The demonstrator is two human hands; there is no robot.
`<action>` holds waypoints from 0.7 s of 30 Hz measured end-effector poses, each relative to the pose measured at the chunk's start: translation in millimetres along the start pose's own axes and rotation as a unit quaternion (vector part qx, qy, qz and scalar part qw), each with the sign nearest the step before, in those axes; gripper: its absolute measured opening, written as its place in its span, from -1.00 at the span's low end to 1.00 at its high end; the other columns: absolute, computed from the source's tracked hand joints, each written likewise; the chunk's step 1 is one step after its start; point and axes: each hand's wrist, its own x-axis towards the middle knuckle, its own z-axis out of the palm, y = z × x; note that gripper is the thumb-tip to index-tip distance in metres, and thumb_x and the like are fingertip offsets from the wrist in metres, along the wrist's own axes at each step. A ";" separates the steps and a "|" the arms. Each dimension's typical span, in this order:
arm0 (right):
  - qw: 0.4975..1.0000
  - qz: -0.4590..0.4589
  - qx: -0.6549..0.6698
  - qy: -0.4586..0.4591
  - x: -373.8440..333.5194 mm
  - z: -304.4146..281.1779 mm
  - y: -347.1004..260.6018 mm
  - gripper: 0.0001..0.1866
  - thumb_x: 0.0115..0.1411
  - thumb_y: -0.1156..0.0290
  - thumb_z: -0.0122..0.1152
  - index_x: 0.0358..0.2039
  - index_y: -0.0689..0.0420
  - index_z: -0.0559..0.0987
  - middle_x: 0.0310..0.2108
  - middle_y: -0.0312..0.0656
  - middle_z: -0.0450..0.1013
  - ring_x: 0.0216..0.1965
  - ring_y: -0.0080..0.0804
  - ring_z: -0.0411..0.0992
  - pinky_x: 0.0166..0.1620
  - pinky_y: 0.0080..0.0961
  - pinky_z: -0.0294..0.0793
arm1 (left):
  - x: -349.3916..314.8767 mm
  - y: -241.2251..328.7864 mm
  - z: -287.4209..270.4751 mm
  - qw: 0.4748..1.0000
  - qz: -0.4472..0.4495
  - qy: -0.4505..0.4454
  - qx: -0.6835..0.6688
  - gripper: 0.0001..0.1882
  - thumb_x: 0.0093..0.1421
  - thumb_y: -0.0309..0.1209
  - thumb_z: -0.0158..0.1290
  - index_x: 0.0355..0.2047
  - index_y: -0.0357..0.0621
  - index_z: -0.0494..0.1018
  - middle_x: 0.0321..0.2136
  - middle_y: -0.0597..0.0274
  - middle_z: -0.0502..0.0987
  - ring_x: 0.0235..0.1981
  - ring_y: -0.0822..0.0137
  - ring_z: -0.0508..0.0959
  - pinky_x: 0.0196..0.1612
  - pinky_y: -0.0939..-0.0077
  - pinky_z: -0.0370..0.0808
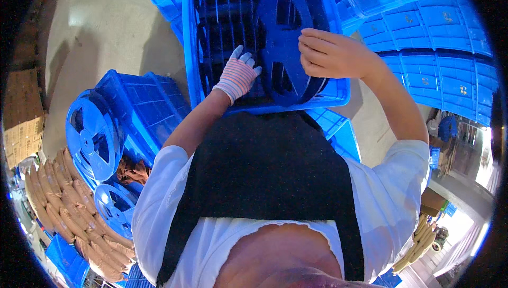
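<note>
Blue reel (283, 44) leans right of the other reels (228, 2) inside the blue crate (188, 34). Gloved left hand (237, 77): fingers extended, released, over the reels. Bare right hand (336, 54): fingers bent beside the leaning reel; grasp cannot be determined.

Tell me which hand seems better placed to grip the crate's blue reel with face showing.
Probably the right hand: its bent fingers overlap the blue reel in view, while the gloved left hand is over upright discs.

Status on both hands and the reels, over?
Gloved left hand over upright reels, fingers extended. Bare right hand by large blue reel, grip unclear. Crate walls surround reels.
</note>
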 end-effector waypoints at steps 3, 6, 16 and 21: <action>1.000 -0.002 0.026 0.010 6.3 34.2 -2.6 -0.79 0.01 0.44 0.23 -0.32 0.10 0.43 -0.21 -0.18 0.45 -0.03 -0.23 0.43 0.22 -0.23 0.37 | 1.6 -0.2 2.4 1.000 0.002 0.004 -0.023 -0.62 0.17 -0.24 -0.05 0.01 0.23 0.49 -0.01 0.17 0.50 0.20 0.16 0.34 0.37 -0.07 -0.07; 0.998 0.014 0.056 0.006 13.1 76.2 -11.5 -0.81 0.00 0.44 0.22 -0.35 0.08 0.44 -0.22 -0.20 0.46 0.00 -0.26 0.41 0.27 -0.12 0.29 | 4.2 0.7 12.9 0.999 0.001 0.032 -0.018 -0.64 0.19 -0.23 -0.06 0.00 0.20 0.50 0.01 0.15 0.49 0.21 0.16 0.34 0.37 -0.07 -0.07; 0.912 0.368 0.183 0.007 23.4 179.2 -109.6 -0.44 -0.01 0.39 0.34 0.06 -0.16 0.44 0.32 -0.22 0.14 0.38 -0.15 0.00 0.36 0.11 -0.05 | -3.0 -1.5 0.7 0.998 0.001 0.049 -0.044 -0.65 0.15 -0.28 0.04 -0.03 0.11 0.52 -0.07 0.15 0.54 0.18 0.14 0.37 0.35 -0.05 -0.02; 0.713 0.583 0.332 0.201 2.7 184.7 -123.1 -0.19 0.00 0.33 0.41 0.27 -0.10 0.26 0.31 -0.06 0.14 0.35 -0.07 0.06 0.34 -0.13 0.06 | -0.2 0.4 8.1 0.995 0.004 0.078 -0.062 -0.65 0.13 -0.28 0.05 -0.04 0.10 0.52 -0.09 0.14 0.54 0.15 0.15 0.39 0.34 -0.05 0.01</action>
